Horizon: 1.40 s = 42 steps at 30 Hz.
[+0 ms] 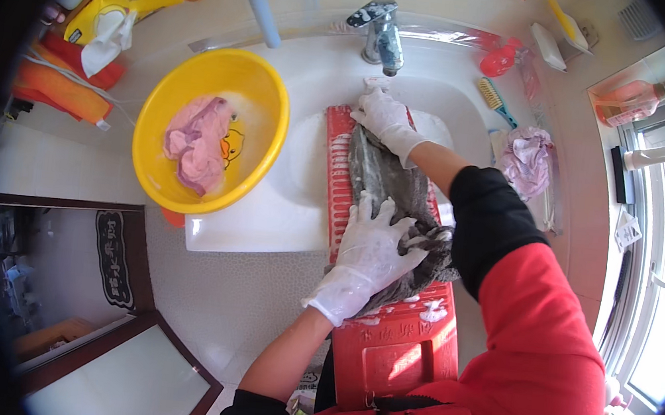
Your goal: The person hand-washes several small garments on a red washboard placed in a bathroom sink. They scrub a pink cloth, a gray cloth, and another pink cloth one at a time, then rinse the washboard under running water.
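Note:
A wet, soapy grey cloth lies along a red plastic washboard, which leans from my body into the white sink. My left hand, in a whitish glove, is spread with its fingers apart on the cloth's lower part. Farther up, my right hand, gloved too, lies over the cloth's top end with its fingers bent; whether it grips the cloth is hard to tell. White suds dot the board near the cloth's lower end. A chrome faucet with foam on its handle stands beyond my right hand.
A yellow basin holding a pink cloth rests on the sink's left side. On the right edge are a scrubbing brush, a crumpled lilac cloth and a red bottle. A shelf at right holds a pump bottle.

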Available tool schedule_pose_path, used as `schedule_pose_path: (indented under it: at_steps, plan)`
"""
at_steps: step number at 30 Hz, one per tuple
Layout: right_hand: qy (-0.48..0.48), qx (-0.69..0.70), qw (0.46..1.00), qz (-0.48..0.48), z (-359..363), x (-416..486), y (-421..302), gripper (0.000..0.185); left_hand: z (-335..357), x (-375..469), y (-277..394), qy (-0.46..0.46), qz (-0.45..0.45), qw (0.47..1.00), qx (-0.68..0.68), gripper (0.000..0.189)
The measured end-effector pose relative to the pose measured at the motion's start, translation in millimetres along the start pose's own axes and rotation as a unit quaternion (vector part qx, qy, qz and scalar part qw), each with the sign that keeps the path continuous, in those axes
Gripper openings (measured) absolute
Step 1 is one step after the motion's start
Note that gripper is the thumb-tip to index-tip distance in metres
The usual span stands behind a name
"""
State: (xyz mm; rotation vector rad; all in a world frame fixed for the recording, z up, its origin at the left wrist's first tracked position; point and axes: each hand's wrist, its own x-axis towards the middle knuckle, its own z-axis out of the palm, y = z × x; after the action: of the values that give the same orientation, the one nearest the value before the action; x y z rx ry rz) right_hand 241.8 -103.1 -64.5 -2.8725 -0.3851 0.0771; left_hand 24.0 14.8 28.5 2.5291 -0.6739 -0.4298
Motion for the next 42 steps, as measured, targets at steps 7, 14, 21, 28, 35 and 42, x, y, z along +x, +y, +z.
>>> schedule_pose_path:
  at_steps: [7,14,21,28,35,42]
  plan:
    - [-0.115,0.249,0.948,-0.162,-49,-152,-15,0.028,-5,5,-4,-0.086,-0.007,0.991,-0.105,0.063]
    - [0.036,-0.020,0.999,-0.006,18,16,-20,0.028,3,-1,1,0.013,0.001,1.000,-0.006,0.062]
    - [-0.118,0.227,0.949,-0.185,-45,-138,-22,0.025,-6,6,-2,-0.116,-0.041,0.977,-0.175,0.060]
    - [0.062,0.053,0.996,0.023,27,11,-12,0.031,5,1,2,0.064,0.002,0.998,-0.005,0.059]
    - [-0.133,0.201,0.959,-0.148,-56,-137,-19,0.019,-1,2,0,-0.002,0.009,0.999,-0.037,0.057]
    - [0.088,0.041,0.987,-0.126,26,-10,-11,0.033,7,-1,3,0.076,0.015,0.997,-0.024,0.057]
